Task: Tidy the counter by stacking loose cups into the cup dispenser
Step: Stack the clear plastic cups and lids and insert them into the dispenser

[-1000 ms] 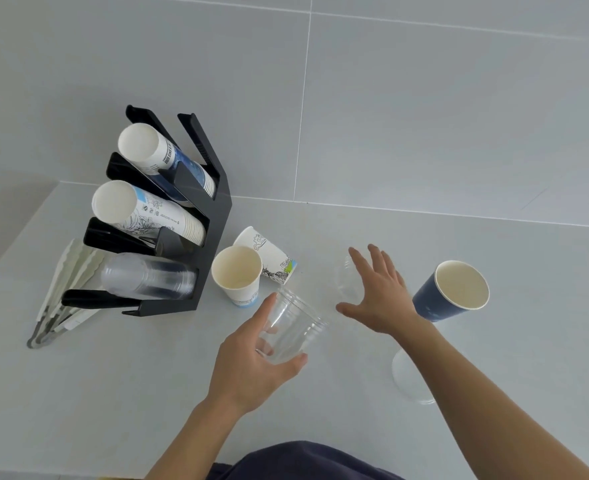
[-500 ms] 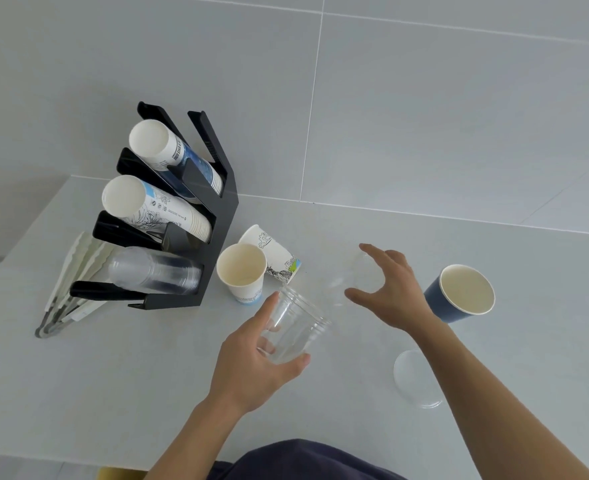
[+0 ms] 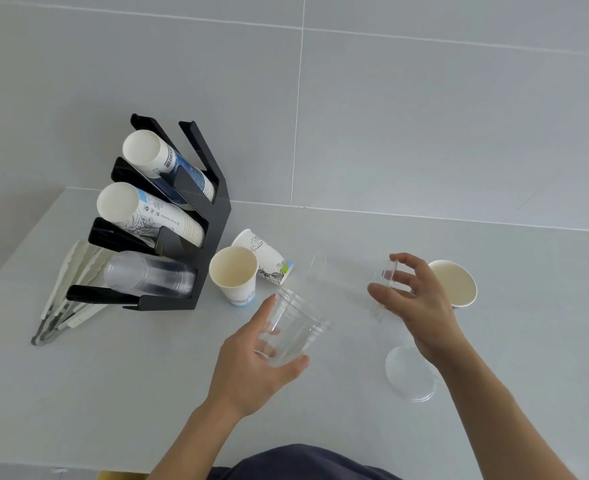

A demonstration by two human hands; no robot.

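Observation:
A black cup dispenser (image 3: pixel 213 233) stands at the left on the grey counter (image 3: pixel 130 393), with two slanted stacks of paper cups and a stack of clear cups (image 3: pixel 147 277) at the bottom. My left hand (image 3: pixel 255 362) grips a clear plastic cup (image 3: pixel 293 329), tilted, above the counter. My right hand (image 3: pixel 414 299) holds a second clear plastic cup (image 3: pixel 355 285) on its side by its rim. A white paper cup (image 3: pixel 234 275) stands upright beside the dispenser, and a printed paper cup (image 3: pixel 265 258) lies tipped behind it. A blue paper cup (image 3: pixel 457 284) sits behind my right hand.
A third clear cup (image 3: pixel 410 374) stands on the counter under my right forearm. White and clear tongs (image 3: pixel 68 292) lie left of the dispenser. A grey tiled wall (image 3: pixel 390 116) rises behind the counter. The counter's near edge runs along the bottom left.
My right hand has closed on the second clear cup and lifted it off the counter, turned on its side. My left hand keeps its clear cup nearly still.

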